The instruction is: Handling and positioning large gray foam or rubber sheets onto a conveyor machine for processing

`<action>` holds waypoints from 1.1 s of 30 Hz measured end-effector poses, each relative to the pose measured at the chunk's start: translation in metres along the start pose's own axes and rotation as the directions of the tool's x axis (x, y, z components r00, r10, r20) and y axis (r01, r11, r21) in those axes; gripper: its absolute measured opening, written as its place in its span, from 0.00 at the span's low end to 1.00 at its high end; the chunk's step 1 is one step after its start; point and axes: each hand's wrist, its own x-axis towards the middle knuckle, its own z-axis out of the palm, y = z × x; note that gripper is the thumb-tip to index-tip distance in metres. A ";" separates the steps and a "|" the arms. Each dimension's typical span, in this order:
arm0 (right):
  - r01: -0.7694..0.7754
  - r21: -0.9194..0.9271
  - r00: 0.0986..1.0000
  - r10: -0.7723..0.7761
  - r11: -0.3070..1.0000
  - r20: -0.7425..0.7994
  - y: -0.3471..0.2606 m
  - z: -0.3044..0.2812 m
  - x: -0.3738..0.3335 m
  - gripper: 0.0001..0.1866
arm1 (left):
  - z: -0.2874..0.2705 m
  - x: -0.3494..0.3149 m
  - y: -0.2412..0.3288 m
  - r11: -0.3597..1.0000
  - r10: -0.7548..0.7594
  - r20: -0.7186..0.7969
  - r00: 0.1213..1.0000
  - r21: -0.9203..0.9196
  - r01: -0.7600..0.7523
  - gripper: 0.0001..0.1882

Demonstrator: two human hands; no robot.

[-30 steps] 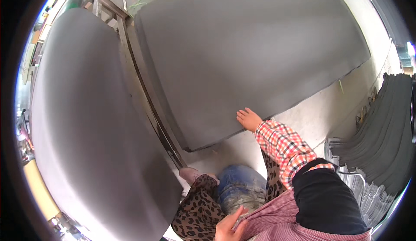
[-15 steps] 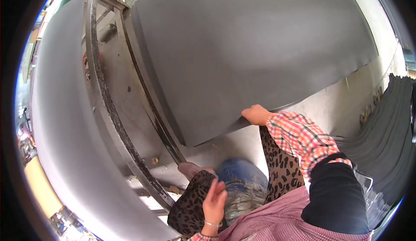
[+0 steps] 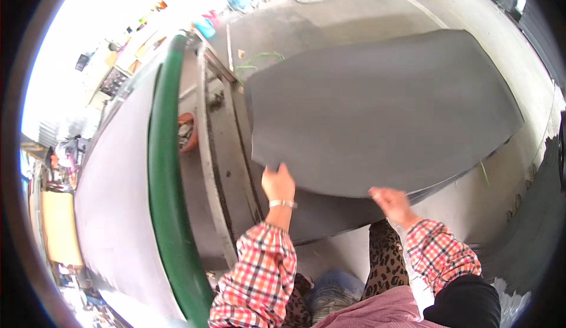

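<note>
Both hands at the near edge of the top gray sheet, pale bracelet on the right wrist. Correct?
Not quite: the pale bracelet is on the left wrist, as the head view shows. The rest holds: the left hand and right hand are both at the near edge of the top gray sheet.

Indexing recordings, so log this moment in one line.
Left hand: pinching grey sheet by near-left corner; Right hand: pinching its near edge; Lower sheet: showing beneath that edge; Green tube: at left

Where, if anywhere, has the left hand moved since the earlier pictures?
Yes: the left hand went forward alongside the metal rail to the top gray sheet.
</note>
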 end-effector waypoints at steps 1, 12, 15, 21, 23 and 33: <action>-0.080 0.038 0.980 0.086 0.996 -0.177 -0.009 -0.030 0.006 0.16 | 0.005 0.015 0.051 0.995 -0.073 0.136 0.988 0.078 0.063 0.08; -0.185 0.850 0.532 0.778 0.494 -0.336 0.093 -0.295 -0.014 0.23 | -0.226 0.101 0.393 -0.292 0.721 0.665 0.195 0.547 -0.785 0.17; 0.184 0.958 0.721 0.632 0.219 -0.283 0.037 -0.277 -0.049 0.11 | -0.393 0.112 0.403 0.278 0.715 0.392 0.579 0.600 -0.750 0.19; -0.059 0.995 0.922 0.386 0.082 0.023 -0.164 -0.133 -0.066 0.13 | -0.653 0.053 0.216 0.932 0.245 -0.519 0.819 -0.106 -0.346 0.21; -0.135 0.991 0.941 0.310 -0.021 0.135 -0.196 -0.087 -0.067 0.14 | -0.672 0.024 0.137 0.970 -0.058 -0.769 0.636 -0.194 -0.147 0.26; -0.434 0.889 0.872 0.180 -0.144 0.455 -0.231 0.085 -0.100 0.14 | -0.450 -0.129 -0.037 0.625 -0.495 -0.554 0.669 -0.762 -0.169 0.13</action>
